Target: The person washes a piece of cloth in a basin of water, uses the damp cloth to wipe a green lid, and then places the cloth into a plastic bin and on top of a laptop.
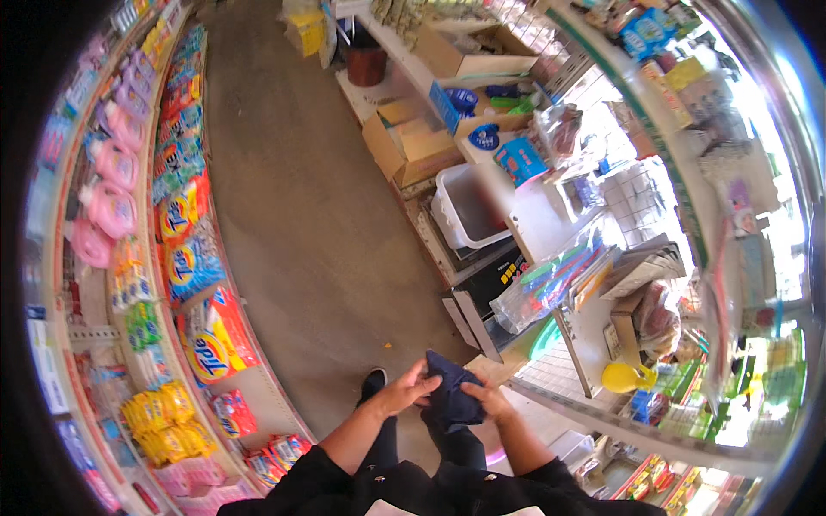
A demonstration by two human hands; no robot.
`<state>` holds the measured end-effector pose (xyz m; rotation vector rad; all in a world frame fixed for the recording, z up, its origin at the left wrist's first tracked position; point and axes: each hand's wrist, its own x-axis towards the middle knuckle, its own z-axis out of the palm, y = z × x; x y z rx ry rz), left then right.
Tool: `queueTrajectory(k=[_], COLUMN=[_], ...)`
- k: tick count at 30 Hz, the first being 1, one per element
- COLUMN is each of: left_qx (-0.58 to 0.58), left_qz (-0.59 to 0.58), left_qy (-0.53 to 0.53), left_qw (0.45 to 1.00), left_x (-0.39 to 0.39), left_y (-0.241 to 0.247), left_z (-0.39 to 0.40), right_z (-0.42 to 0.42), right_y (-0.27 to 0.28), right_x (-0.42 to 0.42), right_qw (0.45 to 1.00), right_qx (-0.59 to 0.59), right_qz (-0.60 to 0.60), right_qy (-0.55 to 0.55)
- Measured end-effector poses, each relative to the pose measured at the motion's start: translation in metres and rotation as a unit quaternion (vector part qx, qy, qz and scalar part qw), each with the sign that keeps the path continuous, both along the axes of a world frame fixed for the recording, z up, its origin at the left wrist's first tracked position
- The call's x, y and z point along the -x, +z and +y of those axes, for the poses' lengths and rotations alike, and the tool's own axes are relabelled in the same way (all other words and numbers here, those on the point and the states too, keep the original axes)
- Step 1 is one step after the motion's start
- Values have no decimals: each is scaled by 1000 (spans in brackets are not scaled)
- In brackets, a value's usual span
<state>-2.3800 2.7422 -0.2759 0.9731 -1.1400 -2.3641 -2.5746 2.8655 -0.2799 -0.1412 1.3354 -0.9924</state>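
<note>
A dark navy folded cloth point(453, 390) is held in front of my body, above the floor of a shop aisle. My left hand point(408, 392) grips its left edge, the thumb lying over the top. On the opposite side my right hand point(489, 396) pinches the cloth with its thumb across the front. The fingers under the cloth are partly hidden. I cannot tell what kind of cloth item it is.
Left of me, shelves hold Tide detergent bags point(218, 348), yellow packets point(169, 419) and pink bottles point(110, 208). To the right, shelves carry a white plastic basin point(452, 213), cardboard boxes point(413, 145), a bagged bundle of colourful items point(555, 274) and a yellow plastic item point(621, 378).
</note>
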Motion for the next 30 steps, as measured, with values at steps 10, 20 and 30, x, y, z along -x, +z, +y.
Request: queueTrajectory(k=[10, 20, 30], left_qx=[384, 683, 795], left_qz=[558, 129, -9], left_qy=[-433, -560, -408], left_qw=[594, 452, 449], left_x=[-113, -171, -125], left_y=[483, 604, 619], left_z=[-61, 10, 33], right_z=[-2, 88, 69], right_y=[167, 217, 195], right_x=[5, 44, 100], right_qw=[979, 938, 935], right_qx=[52, -41, 34], right_qz=[195, 341, 342], right_qy=[-20, -53, -92])
